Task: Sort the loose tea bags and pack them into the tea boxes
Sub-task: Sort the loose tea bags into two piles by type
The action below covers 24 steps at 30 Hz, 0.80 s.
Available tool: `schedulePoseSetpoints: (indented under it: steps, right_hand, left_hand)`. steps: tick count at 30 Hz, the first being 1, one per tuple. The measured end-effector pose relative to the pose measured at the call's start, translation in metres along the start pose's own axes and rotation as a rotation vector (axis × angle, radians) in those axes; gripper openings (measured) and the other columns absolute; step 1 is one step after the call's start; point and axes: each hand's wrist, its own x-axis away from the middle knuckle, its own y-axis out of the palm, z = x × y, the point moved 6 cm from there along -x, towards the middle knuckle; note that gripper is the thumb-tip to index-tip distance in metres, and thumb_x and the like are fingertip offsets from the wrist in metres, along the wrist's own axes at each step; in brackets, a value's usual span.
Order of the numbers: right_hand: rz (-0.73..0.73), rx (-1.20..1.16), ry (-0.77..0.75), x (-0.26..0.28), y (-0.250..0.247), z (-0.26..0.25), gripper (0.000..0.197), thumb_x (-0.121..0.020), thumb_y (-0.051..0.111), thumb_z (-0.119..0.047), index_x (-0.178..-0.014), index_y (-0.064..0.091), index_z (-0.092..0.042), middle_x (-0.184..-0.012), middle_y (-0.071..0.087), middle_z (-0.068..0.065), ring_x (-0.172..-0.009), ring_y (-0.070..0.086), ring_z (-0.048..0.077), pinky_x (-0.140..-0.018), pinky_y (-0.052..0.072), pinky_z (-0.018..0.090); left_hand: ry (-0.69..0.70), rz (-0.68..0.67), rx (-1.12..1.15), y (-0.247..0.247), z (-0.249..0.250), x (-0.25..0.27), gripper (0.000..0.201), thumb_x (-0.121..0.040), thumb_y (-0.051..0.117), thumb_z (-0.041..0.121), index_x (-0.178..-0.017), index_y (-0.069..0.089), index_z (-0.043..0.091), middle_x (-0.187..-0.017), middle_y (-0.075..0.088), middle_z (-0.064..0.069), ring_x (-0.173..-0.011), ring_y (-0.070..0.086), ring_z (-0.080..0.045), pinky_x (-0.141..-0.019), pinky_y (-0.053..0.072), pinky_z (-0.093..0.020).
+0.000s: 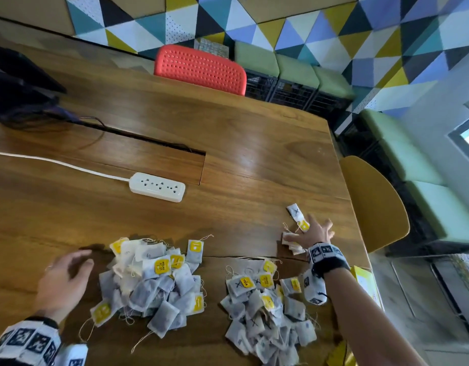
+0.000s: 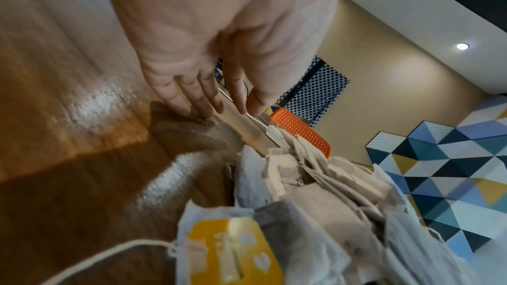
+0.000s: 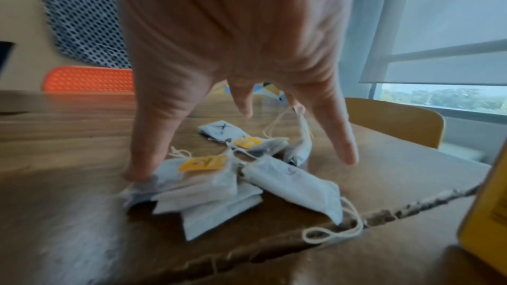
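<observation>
Two heaps of loose tea bags with yellow tags lie on the wooden table (image 1: 254, 143): a left heap (image 1: 151, 283) and a right heap (image 1: 267, 313). Farther right is a small group of tea bags (image 1: 294, 233). My right hand (image 1: 308, 228) is spread over this group (image 3: 219, 181) with straight fingers, and its thumb (image 3: 137, 168) presses on one bag. A string is caught at one fingertip. My left hand (image 1: 80, 260) hovers open and empty left of the left heap, its fingers (image 2: 203, 103) straight just above the wood. A yellow tea box (image 1: 365, 283) stands at the right table edge.
A white power strip (image 1: 157, 186) with its cord lies mid-table beside a cable slot (image 1: 149, 143). A dark bag (image 1: 17, 83) sits far left. A red chair (image 1: 200, 68) stands behind the table, a yellow chair (image 1: 375, 204) at the right edge.
</observation>
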Motion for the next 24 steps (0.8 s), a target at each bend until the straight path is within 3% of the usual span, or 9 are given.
schedulePoseSetpoints:
  steps: [2,5,7,13,16,18,21,23,24]
  right_hand:
    - [-0.090,0.072,0.041,-0.019,0.009,0.005,0.117,-0.052,0.086,-0.059,-0.148,0.026,-0.035,-0.155,0.005,0.018,-0.138,0.023,0.044,-0.108,0.036,0.054]
    - [-0.175,0.132,0.042,-0.029,0.023,0.000,0.114,-0.049,0.086,-0.059,-0.146,0.034,-0.030,-0.148,0.025,0.018,-0.129,0.040,0.037,-0.104,0.041,0.050]
    - [-0.135,0.151,0.051,-0.030,0.027,-0.006,0.097,-0.055,0.085,-0.049,-0.139,0.044,-0.027,-0.138,0.038,0.015,-0.124,0.044,0.032,-0.103,0.043,0.047]
    - [-0.037,0.155,0.048,-0.024,0.032,-0.021,0.054,-0.069,0.084,-0.027,-0.119,0.064,-0.024,-0.129,0.053,0.013,-0.124,0.046,0.026,-0.101,0.044,0.038]
    - [-0.028,0.049,0.012,-0.019,0.027,-0.024,0.029,-0.075,0.078,-0.016,-0.103,0.072,-0.016,-0.112,0.066,0.014,-0.108,0.060,0.027,-0.090,0.052,0.034]
    - [-0.015,-0.076,0.041,-0.015,0.018,-0.019,0.017,-0.079,0.074,-0.015,-0.096,0.073,-0.013,-0.099,0.071,0.012,-0.092,0.065,0.027,-0.075,0.056,0.031]
    - [-0.072,-0.494,0.161,-0.012,0.009,-0.002,0.016,-0.085,0.070,-0.014,-0.101,0.067,-0.010,-0.080,0.066,0.008,-0.059,0.063,0.021,-0.046,0.050,0.021]
    - [-0.217,-0.829,0.240,-0.008,0.011,0.000,0.021,-0.093,0.061,-0.018,-0.110,0.060,-0.006,-0.067,0.066,0.005,-0.044,0.063,0.016,-0.043,0.053,0.024]
    - [-0.301,-1.033,0.292,-0.005,0.013,-0.002,0.017,-0.097,0.054,-0.021,-0.104,0.057,-0.005,-0.060,0.065,0.005,-0.040,0.061,0.014,-0.040,0.052,0.024]
  left_hand:
    - [0.001,0.009,0.015,0.000,0.002,0.001,0.018,-0.091,0.061,0.020,-0.108,0.064,0.024,-0.113,0.065,-0.008,-0.106,0.059,-0.031,-0.088,0.046,-0.046]
    - [-0.009,0.011,0.009,0.000,0.004,0.001,0.020,-0.091,0.061,0.019,-0.111,0.063,0.022,-0.112,0.065,-0.008,-0.105,0.059,-0.031,-0.086,0.047,-0.045]
    - [-0.015,0.012,0.016,0.000,0.005,0.002,0.021,-0.091,0.062,0.018,-0.111,0.063,0.024,-0.113,0.066,-0.007,-0.105,0.059,-0.031,-0.086,0.048,-0.044]
    - [-0.056,0.021,0.042,-0.001,0.012,0.007,0.024,-0.089,0.063,0.016,-0.112,0.063,0.022,-0.115,0.064,-0.009,-0.106,0.059,-0.031,-0.085,0.046,-0.042]
    - [-0.040,0.021,0.070,-0.003,0.016,0.009,0.024,-0.089,0.064,0.013,-0.112,0.064,0.019,-0.115,0.065,-0.010,-0.107,0.059,-0.030,-0.087,0.045,-0.042]
    - [-0.027,0.017,0.084,-0.004,0.020,0.011,0.025,-0.088,0.064,0.011,-0.112,0.064,0.017,-0.115,0.065,-0.010,-0.108,0.059,-0.028,-0.089,0.045,-0.041]
    - [-0.013,0.032,0.093,-0.012,0.030,0.014,0.026,-0.089,0.062,0.011,-0.114,0.063,0.016,-0.115,0.064,-0.008,-0.110,0.057,-0.027,-0.088,0.045,-0.040]
    - [0.013,0.031,0.100,-0.019,0.037,0.014,0.027,-0.090,0.061,0.012,-0.117,0.061,0.016,-0.116,0.063,-0.008,-0.111,0.057,-0.026,-0.085,0.046,-0.037]
    - [0.038,0.030,0.097,-0.022,0.042,0.013,0.028,-0.090,0.061,0.014,-0.118,0.061,0.018,-0.119,0.062,-0.009,-0.111,0.057,-0.026,-0.083,0.048,-0.036]
